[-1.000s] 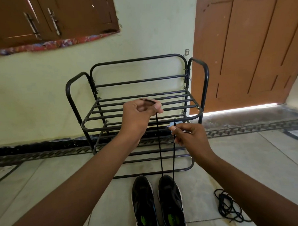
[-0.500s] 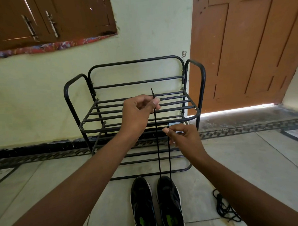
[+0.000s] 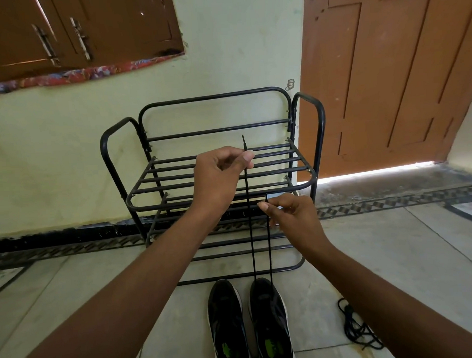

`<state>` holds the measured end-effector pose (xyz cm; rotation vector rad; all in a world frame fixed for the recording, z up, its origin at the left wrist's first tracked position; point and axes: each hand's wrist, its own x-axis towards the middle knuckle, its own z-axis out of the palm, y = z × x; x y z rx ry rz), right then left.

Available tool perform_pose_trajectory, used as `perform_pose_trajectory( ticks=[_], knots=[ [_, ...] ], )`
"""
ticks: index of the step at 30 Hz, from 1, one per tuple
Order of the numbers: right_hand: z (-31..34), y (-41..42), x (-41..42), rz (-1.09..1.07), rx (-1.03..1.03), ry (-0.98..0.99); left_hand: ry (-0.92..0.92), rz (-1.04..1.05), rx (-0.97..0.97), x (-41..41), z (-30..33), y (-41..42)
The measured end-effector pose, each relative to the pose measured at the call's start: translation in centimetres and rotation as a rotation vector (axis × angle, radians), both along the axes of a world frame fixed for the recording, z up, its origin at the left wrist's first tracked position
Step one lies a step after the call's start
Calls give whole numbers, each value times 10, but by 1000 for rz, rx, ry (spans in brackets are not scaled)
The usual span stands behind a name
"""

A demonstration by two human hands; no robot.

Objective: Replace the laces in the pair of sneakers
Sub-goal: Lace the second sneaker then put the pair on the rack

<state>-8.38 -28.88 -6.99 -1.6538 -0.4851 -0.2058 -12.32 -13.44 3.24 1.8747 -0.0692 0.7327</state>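
A home entryway — shoe rack [image 3: 218, 177], wooden door [image 3: 387, 74], tiled floor [image 3: 381, 253].

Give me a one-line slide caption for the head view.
Left hand and right hand pinch the two ends of a black lace pulled up from the right sneaker.

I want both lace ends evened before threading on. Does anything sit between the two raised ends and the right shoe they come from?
Nothing visible does. Both strands of the lace run straight from the left hand and right hand down to the right sneaker; the shoe rack stands behind them.
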Motion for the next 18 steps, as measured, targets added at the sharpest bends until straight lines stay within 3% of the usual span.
perform_pose_trajectory(
  ticks=[10,14,18],
  knots=[
    [-10,-6,5,67,-35,37,78,-115,-52,-7,-12,8],
    [-32,-12,5,110,28,192,222,-122,48,-11,-40,16],
    [-82,-19,9,23,-183,241,410,-174,276,-11,-98,25]
  ],
)
